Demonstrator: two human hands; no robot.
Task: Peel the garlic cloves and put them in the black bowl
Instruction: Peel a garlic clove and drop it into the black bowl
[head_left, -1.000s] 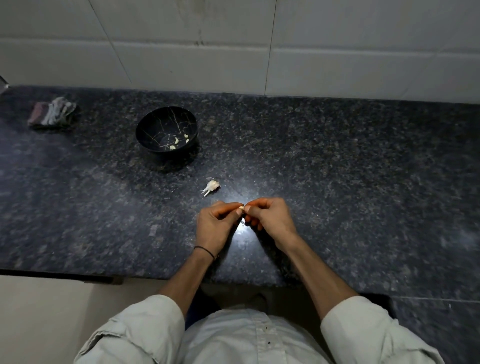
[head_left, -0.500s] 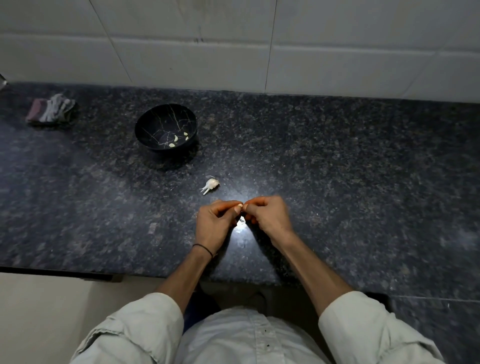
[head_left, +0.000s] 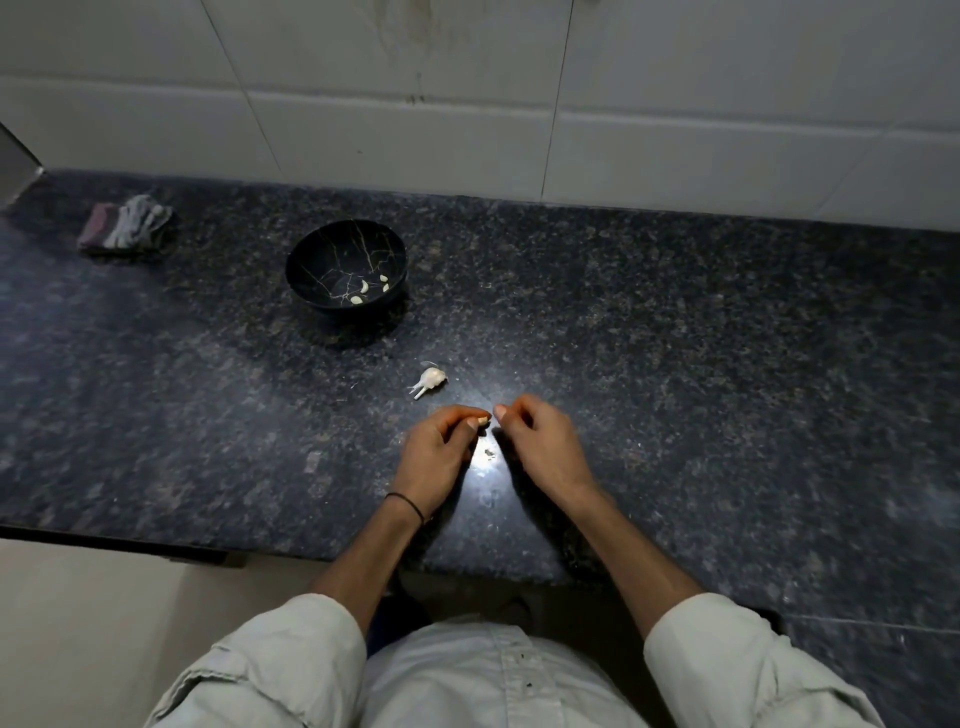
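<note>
Vs 0.5 s ago: hands have split, they were joined fingertip to fingertip at frame centre, now there's a gap of glossy counter between them. Left hand pinches the garlic clove between thumb and forefinger tips, other fingers curled under. Right hand sits just right of it, not touching, fingers curled with thumb against forefinger; can't tell if a bit of skin is caught there. Small pale skin scrap lies on the counter in the gap. Bulb remnant is unmoved, just above the left hand. Black bowl is upper left of centre, well apart from the hands, with a few peeled cloves at its bottom. Folded cloth is far upper left. Granite counter: back edge meets the tiled wall across the top, front edge runs under both forearms at lower left. The diagonal from the left hand to the bowl passes just left of the bulb remnant; a wide stretch of granite lies right of the right hand out to the frame edge
</note>
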